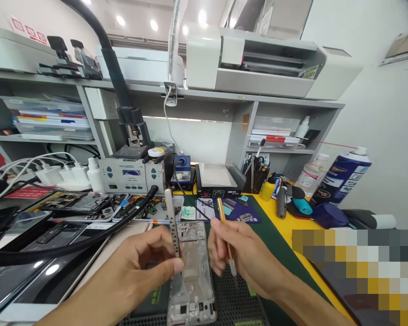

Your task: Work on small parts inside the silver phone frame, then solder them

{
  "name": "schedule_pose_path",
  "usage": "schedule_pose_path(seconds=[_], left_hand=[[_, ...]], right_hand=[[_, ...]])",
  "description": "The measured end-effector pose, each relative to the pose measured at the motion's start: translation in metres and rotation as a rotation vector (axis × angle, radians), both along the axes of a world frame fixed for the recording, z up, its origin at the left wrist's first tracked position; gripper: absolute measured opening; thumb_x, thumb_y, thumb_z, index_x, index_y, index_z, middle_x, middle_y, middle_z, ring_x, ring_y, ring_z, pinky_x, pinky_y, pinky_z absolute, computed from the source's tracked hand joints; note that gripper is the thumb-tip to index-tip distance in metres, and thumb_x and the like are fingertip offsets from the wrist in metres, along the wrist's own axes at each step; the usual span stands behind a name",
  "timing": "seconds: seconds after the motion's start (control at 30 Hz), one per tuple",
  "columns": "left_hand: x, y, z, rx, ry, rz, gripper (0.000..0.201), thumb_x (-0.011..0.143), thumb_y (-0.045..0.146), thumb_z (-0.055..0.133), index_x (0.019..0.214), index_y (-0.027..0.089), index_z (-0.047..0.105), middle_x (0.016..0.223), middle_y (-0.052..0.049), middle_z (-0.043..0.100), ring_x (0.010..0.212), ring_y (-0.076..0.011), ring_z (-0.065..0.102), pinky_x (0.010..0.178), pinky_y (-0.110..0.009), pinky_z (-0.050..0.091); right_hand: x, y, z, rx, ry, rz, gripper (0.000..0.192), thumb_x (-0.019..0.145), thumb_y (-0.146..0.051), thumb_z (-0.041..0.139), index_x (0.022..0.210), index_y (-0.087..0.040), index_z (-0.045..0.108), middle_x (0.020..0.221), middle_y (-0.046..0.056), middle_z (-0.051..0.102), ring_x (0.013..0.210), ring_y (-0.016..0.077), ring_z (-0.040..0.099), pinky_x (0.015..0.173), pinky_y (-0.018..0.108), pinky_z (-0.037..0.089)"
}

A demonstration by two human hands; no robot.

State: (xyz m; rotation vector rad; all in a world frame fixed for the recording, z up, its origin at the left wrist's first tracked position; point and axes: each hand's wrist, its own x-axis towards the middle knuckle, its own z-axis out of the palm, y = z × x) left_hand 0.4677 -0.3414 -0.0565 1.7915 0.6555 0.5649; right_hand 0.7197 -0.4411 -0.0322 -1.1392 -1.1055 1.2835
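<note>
Phone frame (192,271), stripped down to its bare silver middle shell, lies lengthwise on the dark mat (240,301) at the near edge of the workbench, right between your two hands. Your left hand (141,267) pinches a slim metal pry tool (172,222) between thumb and forefinger, held almost upright with its lower end by the frame's left side rail. Your right hand (240,253) is closed around a brass-handled tool (225,235), gripped like a pen, its tip pointing down over the mat just right of the frame and not quite touching it, as far as you can tell. Judging from how things lie, the teardown looks well advanced: no screen, board or back cover sits in the frame, and small parts rest in the clear tray (149,210) farther back, near the rework station (131,174). What seems left is detail work along the frame itself. A blue spray can (342,176) stands toward the bench's right edge, and other opened phones (78,203) lie at the left.
</note>
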Motion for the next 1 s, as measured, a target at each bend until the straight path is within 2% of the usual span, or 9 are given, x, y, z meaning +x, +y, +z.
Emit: schedule_pose_path(seconds=[0.07, 0.17, 0.3, 0.4, 0.6, 0.7, 0.83, 0.9, 1.0], left_hand=[[-0.006, -0.001, -0.002, -0.029, 0.047, -0.052, 0.055, 0.108, 0.080, 0.093, 0.100, 0.027, 0.085, 0.097, -0.001, 0.079, 0.093, -0.0239, 0.072, 0.083, -0.032, 0.059], [-0.015, -0.003, -0.016, -0.034, 0.133, -0.080, 0.052, 0.113, 0.081, 0.087, 0.107, 0.030, 0.094, 0.104, -0.003, 0.087, 0.098, -0.0262, 0.077, 0.087, -0.033, 0.063], [-0.020, -0.006, -0.043, 0.075, 0.133, 0.086, 0.051, 0.105, 0.083, 0.092, 0.101, 0.032, 0.095, 0.094, -0.002, 0.087, 0.090, -0.0270, 0.079, 0.086, -0.034, 0.067], [-0.011, -0.008, -0.044, 0.083, 0.102, 0.072, 0.050, 0.096, 0.081, 0.102, 0.108, 0.033, 0.097, 0.090, -0.003, 0.086, 0.098, -0.0326, 0.081, 0.091, -0.037, 0.070], [0.010, -0.013, -0.020, 0.099, 0.084, 0.007, 0.049, 0.096, 0.080, 0.100, 0.110, 0.033, 0.097, 0.086, -0.004, 0.083, 0.101, -0.0345, 0.082, 0.092, -0.038, 0.070], [0.000, -0.014, -0.026, 0.113, 0.091, -0.013, 0.042, 0.101, 0.074, 0.098, 0.107, 0.033, 0.095, 0.086, -0.003, 0.083, 0.096, -0.0327, 0.081, 0.090, -0.037, 0.068], [-0.015, -0.010, -0.042, 0.176, 0.055, -0.113, 0.028, 0.118, 0.053, 0.082, 0.101, 0.033, 0.093, 0.087, -0.001, 0.082, 0.082, -0.0237, 0.078, 0.081, -0.031, 0.062], [-0.016, -0.010, -0.043, 0.193, 0.005, -0.157, 0.028, 0.121, 0.046, 0.076, 0.101, 0.032, 0.090, 0.089, 0.000, 0.082, 0.081, -0.0217, 0.078, 0.078, -0.029, 0.060], [-0.013, -0.014, -0.035, 0.145, 0.035, -0.069, 0.036, 0.120, 0.057, 0.078, 0.096, 0.031, 0.086, 0.090, -0.001, 0.083, 0.086, -0.0244, 0.079, 0.083, -0.032, 0.063]], right_hand=[[-0.001, 0.000, -0.003, 0.056, -0.146, -0.070, 0.096, 0.099, -0.115, 0.082, 0.066, -0.026, 0.067, 0.074, 0.000, 0.058, 0.074, 0.0204, 0.056, 0.077, 0.037, 0.047], [-0.002, -0.003, -0.006, 0.069, -0.306, -0.103, 0.095, 0.110, -0.117, 0.065, 0.076, -0.028, 0.070, 0.068, -0.006, 0.043, 0.069, 0.0205, 0.041, 0.070, 0.037, 0.036], [-0.002, -0.005, -0.007, 0.039, -0.401, -0.047, 0.097, 0.114, -0.117, 0.053, 0.078, -0.028, 0.068, 0.065, -0.006, 0.043, 0.064, 0.0195, 0.039, 0.062, 0.037, 0.031], [-0.001, -0.003, -0.009, -0.006, -0.376, -0.045, 0.094, 0.113, -0.116, 0.058, 0.078, -0.029, 0.066, 0.062, -0.006, 0.047, 0.059, 0.0179, 0.046, 0.058, 0.034, 0.035], [0.002, -0.001, -0.008, -0.062, -0.316, 0.023, 0.075, 0.115, -0.093, 0.082, 0.080, -0.030, 0.063, 0.063, -0.003, 0.064, 0.054, 0.0148, 0.057, 0.053, 0.028, 0.043], [0.001, -0.002, -0.005, -0.044, -0.310, 0.060, 0.072, 0.113, -0.083, 0.090, 0.077, -0.030, 0.059, 0.063, -0.004, 0.063, 0.055, 0.0139, 0.055, 0.051, 0.026, 0.042], [-0.001, -0.002, -0.004, -0.064, -0.304, 0.081, 0.073, 0.111, -0.081, 0.094, 0.076, -0.030, 0.056, 0.063, -0.004, 0.063, 0.055, 0.0134, 0.056, 0.051, 0.025, 0.041], [-0.002, -0.002, -0.005, -0.097, -0.272, 0.076, 0.073, 0.108, -0.083, 0.096, 0.078, -0.030, 0.057, 0.064, -0.004, 0.067, 0.053, 0.0124, 0.056, 0.051, 0.024, 0.040], [-0.003, -0.001, -0.006, -0.148, -0.205, 0.070, 0.075, 0.101, -0.089, 0.099, 0.082, -0.029, 0.060, 0.066, -0.002, 0.073, 0.050, 0.0113, 0.058, 0.050, 0.022, 0.037]])
